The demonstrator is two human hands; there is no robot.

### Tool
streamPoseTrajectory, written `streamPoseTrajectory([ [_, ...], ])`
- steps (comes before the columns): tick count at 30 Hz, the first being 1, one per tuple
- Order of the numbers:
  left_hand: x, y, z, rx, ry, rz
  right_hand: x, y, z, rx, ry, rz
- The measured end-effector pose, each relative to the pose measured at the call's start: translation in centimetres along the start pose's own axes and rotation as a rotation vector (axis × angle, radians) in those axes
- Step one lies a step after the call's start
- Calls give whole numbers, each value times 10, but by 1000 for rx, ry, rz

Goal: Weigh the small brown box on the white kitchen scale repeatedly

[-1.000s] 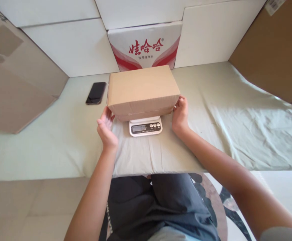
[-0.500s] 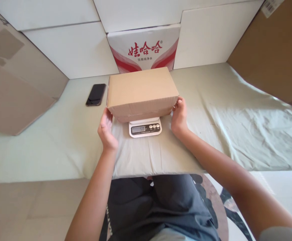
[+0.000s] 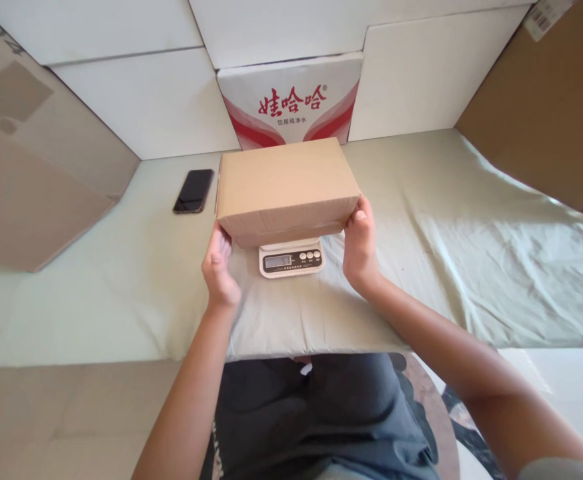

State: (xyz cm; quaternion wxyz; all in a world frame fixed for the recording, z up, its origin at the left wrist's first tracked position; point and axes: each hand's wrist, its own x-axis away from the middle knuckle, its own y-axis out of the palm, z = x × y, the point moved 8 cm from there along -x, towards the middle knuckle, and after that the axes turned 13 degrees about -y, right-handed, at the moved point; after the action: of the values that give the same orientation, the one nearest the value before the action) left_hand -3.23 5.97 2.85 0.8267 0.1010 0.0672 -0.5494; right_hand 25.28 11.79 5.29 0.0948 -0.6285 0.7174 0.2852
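A closed brown cardboard box (image 3: 286,183) rests on a small white digital scale (image 3: 291,259) at the middle of the cloth-covered surface. My left hand (image 3: 219,267) presses against the box's lower left corner, fingers tucked at its bottom edge. On the other side, my right hand (image 3: 359,250) clasps the front right corner, thumb on the top edge. The scale's display is lit, but its digits are too small to read.
A black phone (image 3: 193,190) lies left of the box on the pale green cloth (image 3: 446,233). A red-and-white printed carton (image 3: 291,100) stands right behind the box against white panels. Large brown cartons stand at far left (image 3: 31,173) and far right (image 3: 546,113).
Both hands have closed in on the box's sides: the left moved from open beside it to its lower corner, and the right thumb rose onto the top edge.
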Motion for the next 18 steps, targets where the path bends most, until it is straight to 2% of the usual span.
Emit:
streamPoseTrajectory([
  [7, 7, 16, 6, -14, -62, -43, 3, 14, -13, 4, -60, -69],
  [9, 9, 23, 17, -23, -48, -83, 2, 14, -17, 4, -67, -51],
  [12, 7, 31, 46, -84, 1, -118, -7, 12, -27, 22, -104, -32],
  [15, -13, 42, 72, -141, 5, -100, -30, 13, -33, 57, -171, -25],
  [18, -56, 63, 73, -62, -26, -56, -67, 17, -18, 66, -228, -19],
])
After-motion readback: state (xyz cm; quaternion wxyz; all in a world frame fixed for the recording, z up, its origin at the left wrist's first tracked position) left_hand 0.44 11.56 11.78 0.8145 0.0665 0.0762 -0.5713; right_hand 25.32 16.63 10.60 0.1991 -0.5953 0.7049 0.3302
